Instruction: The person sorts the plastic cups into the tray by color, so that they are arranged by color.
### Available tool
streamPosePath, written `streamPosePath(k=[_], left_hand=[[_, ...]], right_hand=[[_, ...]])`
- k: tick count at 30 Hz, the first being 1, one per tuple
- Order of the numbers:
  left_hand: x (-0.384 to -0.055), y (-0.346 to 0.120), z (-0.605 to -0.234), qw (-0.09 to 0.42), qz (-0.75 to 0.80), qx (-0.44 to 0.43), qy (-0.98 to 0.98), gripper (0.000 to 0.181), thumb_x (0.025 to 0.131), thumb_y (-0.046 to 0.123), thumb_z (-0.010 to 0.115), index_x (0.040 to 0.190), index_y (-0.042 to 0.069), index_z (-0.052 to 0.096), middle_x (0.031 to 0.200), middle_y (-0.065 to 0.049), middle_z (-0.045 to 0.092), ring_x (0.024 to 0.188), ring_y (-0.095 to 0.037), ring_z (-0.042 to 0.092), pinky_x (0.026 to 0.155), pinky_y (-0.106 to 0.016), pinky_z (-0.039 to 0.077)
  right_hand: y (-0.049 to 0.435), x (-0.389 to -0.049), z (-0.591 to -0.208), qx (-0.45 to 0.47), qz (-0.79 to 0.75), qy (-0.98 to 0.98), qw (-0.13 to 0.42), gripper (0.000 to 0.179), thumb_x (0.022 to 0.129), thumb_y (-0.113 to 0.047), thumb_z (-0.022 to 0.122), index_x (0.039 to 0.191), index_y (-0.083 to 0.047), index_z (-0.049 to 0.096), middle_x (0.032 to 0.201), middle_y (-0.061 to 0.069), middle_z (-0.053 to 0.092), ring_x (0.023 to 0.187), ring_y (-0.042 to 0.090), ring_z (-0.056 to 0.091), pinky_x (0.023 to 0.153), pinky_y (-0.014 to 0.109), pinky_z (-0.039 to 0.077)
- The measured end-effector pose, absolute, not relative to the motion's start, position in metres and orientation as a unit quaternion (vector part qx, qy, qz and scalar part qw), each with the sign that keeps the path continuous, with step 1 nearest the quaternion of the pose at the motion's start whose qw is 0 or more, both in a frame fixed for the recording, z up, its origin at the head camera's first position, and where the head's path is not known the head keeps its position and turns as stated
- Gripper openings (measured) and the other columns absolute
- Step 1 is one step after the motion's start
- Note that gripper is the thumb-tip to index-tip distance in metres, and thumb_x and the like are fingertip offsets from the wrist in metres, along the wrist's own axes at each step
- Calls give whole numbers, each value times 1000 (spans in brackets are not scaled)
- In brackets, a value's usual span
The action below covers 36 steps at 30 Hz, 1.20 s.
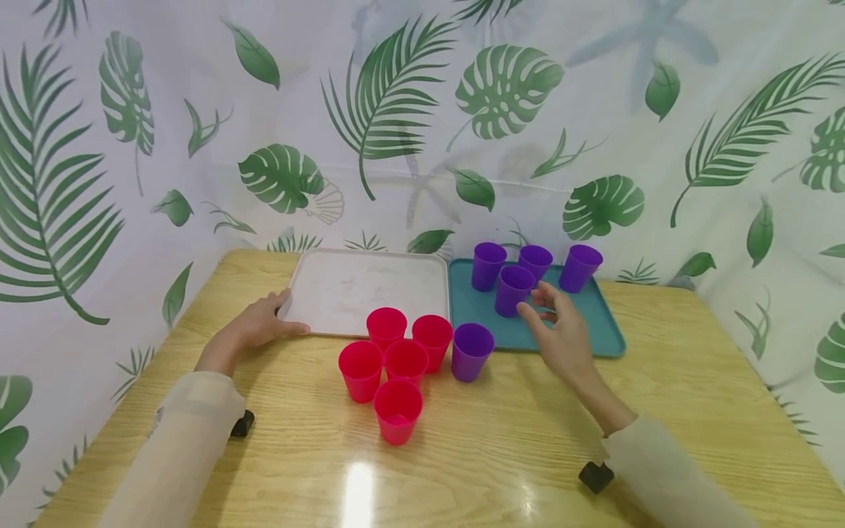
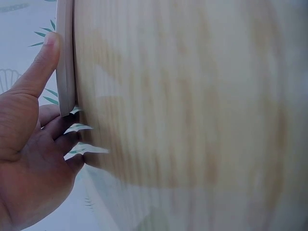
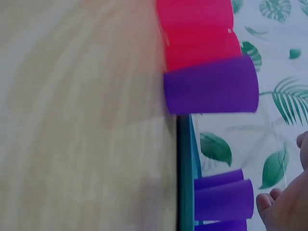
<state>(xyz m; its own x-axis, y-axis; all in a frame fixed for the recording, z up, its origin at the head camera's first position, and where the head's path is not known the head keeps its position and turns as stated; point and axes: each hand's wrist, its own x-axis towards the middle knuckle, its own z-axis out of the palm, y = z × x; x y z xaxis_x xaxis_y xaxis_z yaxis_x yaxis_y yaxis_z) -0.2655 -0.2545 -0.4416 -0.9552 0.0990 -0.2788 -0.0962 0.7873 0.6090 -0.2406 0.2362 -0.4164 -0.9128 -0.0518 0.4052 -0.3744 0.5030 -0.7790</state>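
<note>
1. Well, leafy cloth [image 1: 290,95] at the far side, hanging behind the wood table [image 1: 297,469].
2. Flat on the table, side by side: white tray [image 1: 370,286] on the left, teal tray [image 1: 607,330] on the right.
3. On the teal tray, four purple cups [image 1: 488,268], mouths up, with one off to the right and one nearest [image 1: 513,293].
4. Down on the table, just past the tray's near left corner: another purple cup [image 1: 471,356].
5. Bunched to its left, five red cups [image 1: 405,359], mouths up, blocking some of the white tray's near edge from sight.
6. Left hand [image 1: 264,319] holding the white tray's near left corner, thumb along the near edge, fingers round the left side.
7. Right hand [image 1: 565,334] over the teal tray, thumb and bent fingers spread apart, right beside the nearest purple cup; cannot tell if touching.
8. Pale sleeves [image 1: 178,440] on both arms, with small black blocks [image 1: 596,477] by the wrists.
</note>
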Motion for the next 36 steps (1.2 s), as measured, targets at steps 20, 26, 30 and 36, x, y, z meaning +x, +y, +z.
streamPosePath(k=[20,26,30,36], left_hand=[[-265,-256,-444,147,327,2,933,111,92,54,74,164,0,8,167,-33,2,154,-50,1,123,-65,6],[-265,-256,-443,146,331,5,932,112,91,54,74,164,0,8,167,-33,1,154,-50,1,122,-65,6],[-266,-256,-443,148,330,3,932,112,91,54,74,164,0,8,167,-33,1,154,-50,1,122,-65,6],[-266,-255,-442,150,325,1,934,112,91,54,74,164,1,8,167,-33,1,154,-50,2,122,-65,7]], right_hand=[[195,-219,-437,218,483,-848,33,80,92,-19,80,157,1,36,151,23,51,139,36,48,109,55,46],[191,-220,-442,230,480,-846,34,84,89,-13,83,156,3,36,150,23,52,138,38,49,108,55,46],[190,-219,-443,233,482,-844,34,84,88,-11,84,155,5,37,147,23,55,132,38,55,106,55,48],[188,-217,-444,223,478,-849,30,83,88,-11,83,155,7,37,146,26,54,124,39,61,107,55,47]])
